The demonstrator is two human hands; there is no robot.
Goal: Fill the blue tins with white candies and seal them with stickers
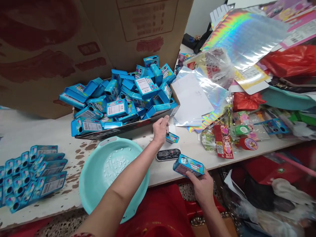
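Note:
My right hand (203, 187) grips a blue candy box (189, 164) in front of the table's near edge, its lettered side facing up. My left hand (161, 131) is closed, fingertips pinched together; what they hold, if anything, is hidden. Just beside and below it, a second blue box (172, 137) sits at the small digital scale (168, 154), whose dark display panel faces me. Under my left forearm stands a turquoise basin (90, 171) with many small white pieces (116, 164) scattered on its bottom.
A carton tray (123, 129) heaped with blue boxes stands behind the basin, before a big cardboard box (106, 36). Rows of blue boxes (32, 174) stand at left. White sheets (192, 98), holographic film (247, 36) and a red packet (223, 141) lie right.

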